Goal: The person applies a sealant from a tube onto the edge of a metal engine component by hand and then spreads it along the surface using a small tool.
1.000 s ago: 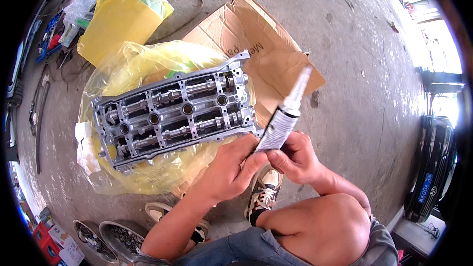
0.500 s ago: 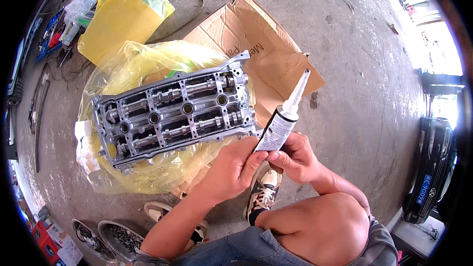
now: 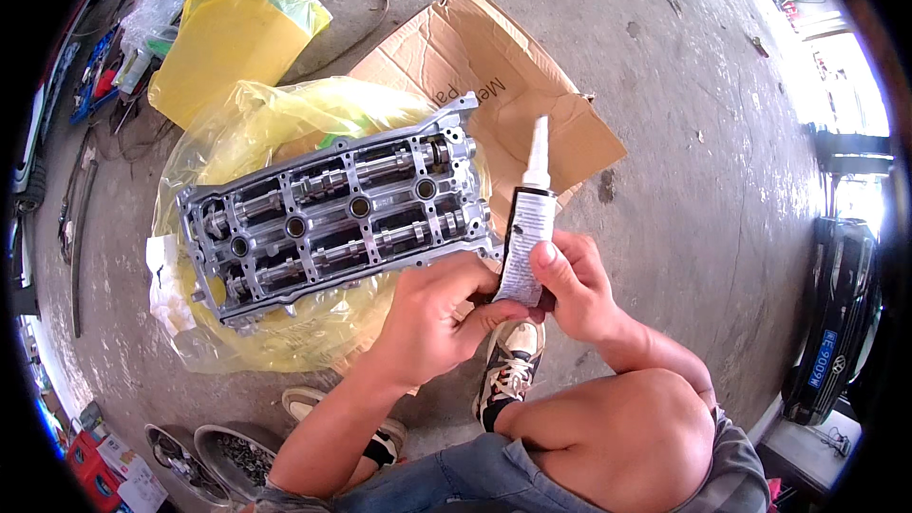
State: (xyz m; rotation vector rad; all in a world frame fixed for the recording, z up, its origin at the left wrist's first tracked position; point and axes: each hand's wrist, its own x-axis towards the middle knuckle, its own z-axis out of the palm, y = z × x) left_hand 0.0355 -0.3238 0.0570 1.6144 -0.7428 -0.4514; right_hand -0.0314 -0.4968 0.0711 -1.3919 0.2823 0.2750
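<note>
A black-and-white sealant tube (image 3: 523, 237) with a long white nozzle stands nearly upright between my hands. My left hand (image 3: 442, 313) grips its bottom end with curled fingers and thumb. My right hand (image 3: 579, 290) holds its right side, thumb pressed on the label. Just beyond my hands, a silver engine cylinder head (image 3: 332, 209) with two camshafts and round bores lies on a crumpled translucent yellow plastic bag (image 3: 233, 347). Flattened brown cardboard (image 3: 579, 142) lies beside and under them.
A yellow bagged object (image 3: 228, 47) and scattered tools (image 3: 100, 81) lie at back left. Metal bowls (image 3: 233, 456) of small parts and a red case (image 3: 90, 465) sit at lower left. A black car bumper (image 3: 817, 313) is at right. My shoes and bent leg are below.
The tube has turned more upright, its nozzle moving left. My right hand has risen and its thumb now lies higher on the label. My left hand has shifted slightly left.
</note>
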